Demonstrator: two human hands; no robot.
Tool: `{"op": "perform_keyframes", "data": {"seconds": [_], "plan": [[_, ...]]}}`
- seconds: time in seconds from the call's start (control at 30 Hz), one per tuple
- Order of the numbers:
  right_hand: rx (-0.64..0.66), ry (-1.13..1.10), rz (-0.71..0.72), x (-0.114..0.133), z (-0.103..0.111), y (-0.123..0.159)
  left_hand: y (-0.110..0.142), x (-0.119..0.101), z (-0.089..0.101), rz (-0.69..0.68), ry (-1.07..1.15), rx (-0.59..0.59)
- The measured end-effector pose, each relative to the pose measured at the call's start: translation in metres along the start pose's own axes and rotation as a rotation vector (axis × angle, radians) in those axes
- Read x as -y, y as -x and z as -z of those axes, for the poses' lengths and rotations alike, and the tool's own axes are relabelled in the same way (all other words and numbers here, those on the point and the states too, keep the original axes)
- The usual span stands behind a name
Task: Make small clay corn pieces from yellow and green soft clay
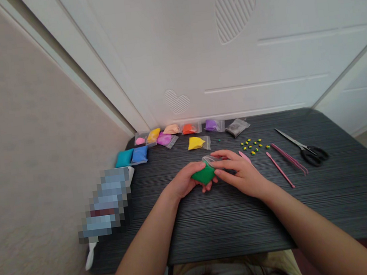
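Note:
A small clear bag of green modelling clay (204,176) is held above the dark table at its middle. My left hand (187,179) is closed on it, with the thumb on top and fingers beneath. My right hand (236,171) has its bent fingers at the bag's clear upper edge and right side, gripping there. A pink modelling tool (244,156) lies partly hidden behind the right hand. Beyond the hands rests a bag of yellow clay (196,143). Several tiny yellow-and-green clay pieces (252,152) lie to the right, with a tiny green bit (219,140) nearby.
Bags of coloured clay, among them orange (189,129), purple (212,125) and blue (139,154), line the table's back and left. Pink tweezers (288,158), a pink stick tool (280,170) and black-handled scissors (308,151) lie right. A blurred-out packet (108,204) sits at the left edge.

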State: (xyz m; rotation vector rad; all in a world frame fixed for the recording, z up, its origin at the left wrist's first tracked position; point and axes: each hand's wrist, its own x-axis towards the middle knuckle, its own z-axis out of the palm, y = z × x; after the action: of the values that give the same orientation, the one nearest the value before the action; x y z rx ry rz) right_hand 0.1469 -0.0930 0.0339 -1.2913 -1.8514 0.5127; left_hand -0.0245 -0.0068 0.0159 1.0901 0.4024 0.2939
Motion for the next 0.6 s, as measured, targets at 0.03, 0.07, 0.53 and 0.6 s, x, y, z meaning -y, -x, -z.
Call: {"op": "perform_keyframes", "data": {"seconds": [0.03,0.07,0.53,0.6], "plan": [[0.005,-0.012,0.000,0.001,0.000,0.000,0.000,0.000,0.000,0.001,-0.003,-0.001],[0.005,-0.016,-0.001,0.001,0.000,0.000,0.000,0.000,-0.001,0.000,-0.004,-0.003],[-0.190,-0.188,-0.096,0.008,-0.001,-0.003,0.000,-0.006,-0.013,0.106,-0.121,0.072],[-0.207,-0.275,-0.156,0.006,-0.003,-0.003,0.001,-0.006,-0.014,0.098,-0.131,0.079]]}}
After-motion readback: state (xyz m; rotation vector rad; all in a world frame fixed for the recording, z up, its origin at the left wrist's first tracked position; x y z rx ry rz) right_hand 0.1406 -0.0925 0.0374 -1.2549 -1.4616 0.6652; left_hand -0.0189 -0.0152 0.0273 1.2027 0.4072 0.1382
